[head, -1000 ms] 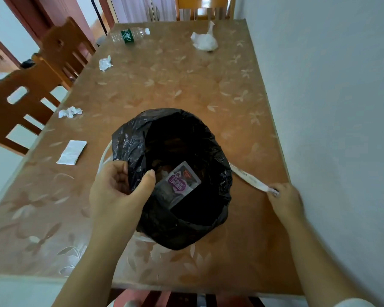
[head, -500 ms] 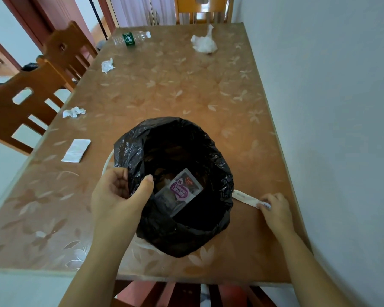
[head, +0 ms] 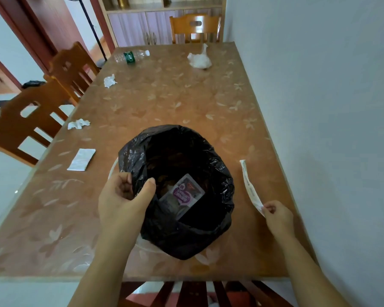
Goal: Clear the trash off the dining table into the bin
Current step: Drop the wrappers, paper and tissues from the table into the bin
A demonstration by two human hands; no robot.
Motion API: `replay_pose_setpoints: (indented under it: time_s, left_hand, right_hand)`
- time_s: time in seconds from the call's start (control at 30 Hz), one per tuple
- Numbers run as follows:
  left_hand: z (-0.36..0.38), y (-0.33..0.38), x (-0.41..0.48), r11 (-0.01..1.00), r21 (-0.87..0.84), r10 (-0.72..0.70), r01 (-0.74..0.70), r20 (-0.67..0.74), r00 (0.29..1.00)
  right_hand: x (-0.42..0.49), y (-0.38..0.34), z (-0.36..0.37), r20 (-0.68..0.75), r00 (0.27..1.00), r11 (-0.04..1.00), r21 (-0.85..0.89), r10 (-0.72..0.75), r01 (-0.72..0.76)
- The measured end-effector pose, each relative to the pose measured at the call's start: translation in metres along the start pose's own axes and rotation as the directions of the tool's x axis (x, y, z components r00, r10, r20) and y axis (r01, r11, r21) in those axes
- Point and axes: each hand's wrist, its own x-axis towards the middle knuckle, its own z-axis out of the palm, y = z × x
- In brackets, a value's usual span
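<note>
On table (head: 164,103): three tissues (head: 109,81), one bottle (head: 130,56)

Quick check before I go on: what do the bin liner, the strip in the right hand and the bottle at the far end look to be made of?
Bin liner: thin black plastic film, glossy, by its crinkles and highlights.
Strip: looks like white paper, matte, with faint print; it bends limply from the right hand. Could be a thin wrapper.
Bottle: clear plastic with a green label and white cap, lying on its side.

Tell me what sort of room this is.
Most likely a home dining room: a long table with wooden chairs around it and a cabinet against the far wall.
</note>
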Motion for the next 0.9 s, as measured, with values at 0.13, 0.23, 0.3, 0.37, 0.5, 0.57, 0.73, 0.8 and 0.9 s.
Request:
replay_pose_setpoints:
  time_s: [0.13,0.23,0.3,0.37,0.5,0.57,0.73,0.8,0.9]
  left_hand:
    - [0.001,-0.001,0.002,1.0,-0.007,-0.022,0.022,-0.005,1.0]
    - [0.003,-0.001,0.002,1.0,0.007,-0.016,0.016,-0.014,1.0]
    - [0.004,-0.002,0.003,1.0,0.013,-0.015,0.015,-0.009,1.0]
    - [0.004,-0.003,0.003,1.0,0.015,-0.011,0.011,-0.003,1.0]
    - [0.003,-0.004,0.003,1.0,0.017,0.006,-0.006,0.008,1.0]
    - [0.002,-0.004,0.002,1.0,-0.007,-0.005,0.005,0.017,1.0]
    - [-0.003,-0.005,0.001,0.999,-0.03,0.021,-0.02,0.034,0.999]
    - [-0.006,-0.003,0.0,0.999,-0.035,0.016,-0.015,0.026,1.0]
    - [-0.01,-0.003,-0.001,0.999,-0.044,0.016,-0.015,0.026,1.0]
  right_hand:
    - [0.0,-0.031,-0.026,-0.127,0.988,0.969,0.22,-0.09,0.116]
    - [-0.004,-0.066,-0.049,-0.155,0.974,0.916,0.342,-0.165,0.21]
    - [-0.011,-0.089,-0.062,-0.109,0.969,0.877,0.412,-0.223,0.248]
    - [-0.021,-0.111,-0.072,-0.006,0.945,0.826,0.483,-0.327,0.29]
    - [-0.041,-0.142,-0.079,0.256,0.825,0.816,0.454,-0.503,0.357]
    - [-0.048,-0.153,-0.076,0.378,0.758,0.832,0.401,-0.532,0.384]
    - [-0.061,-0.175,-0.056,0.609,0.598,0.854,0.356,-0.521,0.381]
    - [-0.065,-0.183,-0.045,0.655,0.545,0.845,0.316,-0.523,0.43]
    - [-0.073,-0.194,-0.032,0.66,0.513,0.824,0.328,-0.549,0.462]
